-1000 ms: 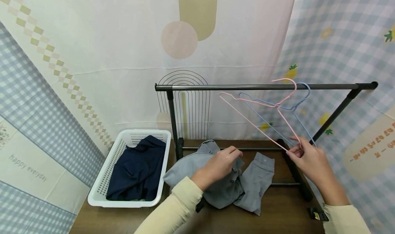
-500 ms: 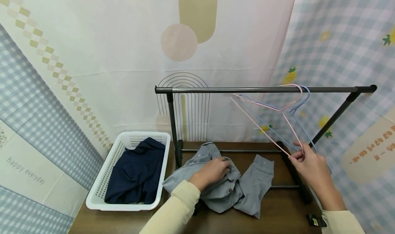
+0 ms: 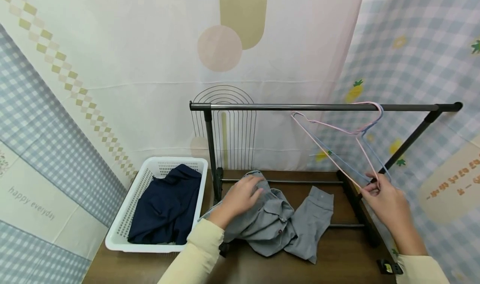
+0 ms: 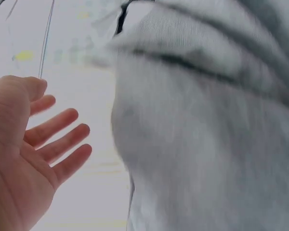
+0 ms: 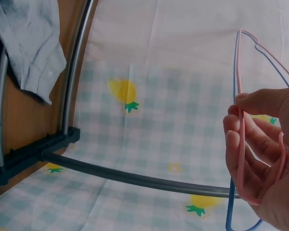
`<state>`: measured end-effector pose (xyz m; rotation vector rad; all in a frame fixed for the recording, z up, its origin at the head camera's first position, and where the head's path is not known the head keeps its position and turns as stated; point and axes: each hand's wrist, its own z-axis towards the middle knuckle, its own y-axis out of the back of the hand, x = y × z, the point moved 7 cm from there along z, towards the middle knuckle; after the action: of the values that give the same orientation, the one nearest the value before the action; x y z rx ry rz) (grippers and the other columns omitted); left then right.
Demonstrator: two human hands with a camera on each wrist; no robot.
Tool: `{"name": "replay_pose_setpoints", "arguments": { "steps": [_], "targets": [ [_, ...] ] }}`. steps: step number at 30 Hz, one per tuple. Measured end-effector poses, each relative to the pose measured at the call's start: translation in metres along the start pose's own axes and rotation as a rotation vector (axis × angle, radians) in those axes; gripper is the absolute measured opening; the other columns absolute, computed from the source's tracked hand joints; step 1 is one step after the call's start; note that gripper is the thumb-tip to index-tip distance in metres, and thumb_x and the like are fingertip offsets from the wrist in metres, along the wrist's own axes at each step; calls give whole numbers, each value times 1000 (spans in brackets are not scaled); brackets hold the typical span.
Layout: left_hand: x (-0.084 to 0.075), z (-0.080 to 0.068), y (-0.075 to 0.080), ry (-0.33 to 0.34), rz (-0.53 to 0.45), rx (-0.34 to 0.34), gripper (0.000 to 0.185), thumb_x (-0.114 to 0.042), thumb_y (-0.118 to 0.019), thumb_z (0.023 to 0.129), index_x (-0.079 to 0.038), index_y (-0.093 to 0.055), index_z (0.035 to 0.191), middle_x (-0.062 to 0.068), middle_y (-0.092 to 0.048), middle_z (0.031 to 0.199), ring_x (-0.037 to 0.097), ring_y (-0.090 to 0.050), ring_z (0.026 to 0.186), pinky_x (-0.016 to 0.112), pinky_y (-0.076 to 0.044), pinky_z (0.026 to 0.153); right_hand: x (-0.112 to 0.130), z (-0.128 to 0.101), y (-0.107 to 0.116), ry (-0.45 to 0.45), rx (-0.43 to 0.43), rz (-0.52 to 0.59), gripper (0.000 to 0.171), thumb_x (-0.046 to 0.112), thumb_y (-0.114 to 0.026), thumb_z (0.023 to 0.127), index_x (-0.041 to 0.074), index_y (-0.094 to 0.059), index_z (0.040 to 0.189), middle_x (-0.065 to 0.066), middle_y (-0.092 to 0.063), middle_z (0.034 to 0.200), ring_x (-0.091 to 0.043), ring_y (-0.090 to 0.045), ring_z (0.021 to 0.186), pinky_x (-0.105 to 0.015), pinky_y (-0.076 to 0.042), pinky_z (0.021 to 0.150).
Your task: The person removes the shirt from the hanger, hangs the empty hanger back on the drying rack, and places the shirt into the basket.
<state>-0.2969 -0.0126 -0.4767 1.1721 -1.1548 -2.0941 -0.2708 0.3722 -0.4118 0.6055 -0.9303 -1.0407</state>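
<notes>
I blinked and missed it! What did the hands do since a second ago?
The left hand slid left across the grey shirt, fingers now straight. The right hand carried the pink hanger right along the rail, beside the blue hanger. The basket stayed put.

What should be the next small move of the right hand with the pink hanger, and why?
Probably lift the pink hanger so its hook clears the rail. The right hand already pinches its lower corner, but the hook is still over the rail beside the blue hanger, and the left hand rests open on the grey shirt.
</notes>
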Motion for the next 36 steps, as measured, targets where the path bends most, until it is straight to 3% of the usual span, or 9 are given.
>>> {"name": "replay_pose_setpoints", "arguments": {
  "steps": [5,12,16,20,24,29,33,36],
  "targets": [
    [24,-12,16,114,-35,-30,42,-30,-60,106,-14,-58,145,8,-63,140,26,-63,126,46,-56,100,-12,0,1,-28,50,-7,45,9,-81,87,-2,-63,126,-13,-76,85,5,-54,61,-26,-39,45],
    [43,-25,40,201,-68,-86,46,-31,-62,105,-12,-56,147,12,-61,142,32,-61,127,53,-54,100,-30,1,6,-83,61,-15,42,12,-76,90,-1,-61,126,-18,-77,89,17,-46,60,-26,-38,43],
    [49,-28,49,204,-50,-100,49,-33,-62,105,-12,-54,148,14,-59,143,33,-60,129,52,-53,102,-39,0,9,-127,85,-33,45,12,-76,91,-3,-58,129,-22,-76,93,-1,-56,58,-28,-37,43],
    [53,-32,52,203,-32,-57,55,-37,-64,103,-13,-52,151,15,-55,147,35,-55,134,53,-50,106,-44,1,11,-146,76,-55,47,13,-76,90,-5,-58,130,-23,-76,93,-18,-63,57,-29,-38,43],
    [53,-40,46,213,-30,57,68,-46,-69,98,-12,-48,153,18,-50,151,39,-51,138,57,-46,109,-48,3,13,-149,67,-76,49,12,-76,90,-8,-57,131,-25,-76,93,-25,-65,58,-29,-38,45],
    [52,-48,27,220,-23,184,86,-61,-71,90,-15,-43,157,17,-47,155,39,-46,142,58,-44,112,-53,2,15,-174,80,-97,52,13,-77,90,-8,-56,132,-25,-76,97,-29,-64,58,-30,-37,46],
    [52,-52,13,199,-24,212,90,-62,-74,88,-14,-43,157,18,-48,155,40,-47,142,58,-43,112,-51,-1,15,-174,68,-102,55,14,-80,89,-6,-56,134,-23,-76,98,-28,-66,59,-30,-38,45],
    [54,-55,6,200,-18,212,91,-61,-76,87,-13,-44,157,19,-50,152,40,-49,139,57,-44,112,-46,-2,15,-143,41,-101,55,13,-81,88,-4,-57,134,-22,-76,97,-20,-67,58,-28,-39,43]
  ]
}}
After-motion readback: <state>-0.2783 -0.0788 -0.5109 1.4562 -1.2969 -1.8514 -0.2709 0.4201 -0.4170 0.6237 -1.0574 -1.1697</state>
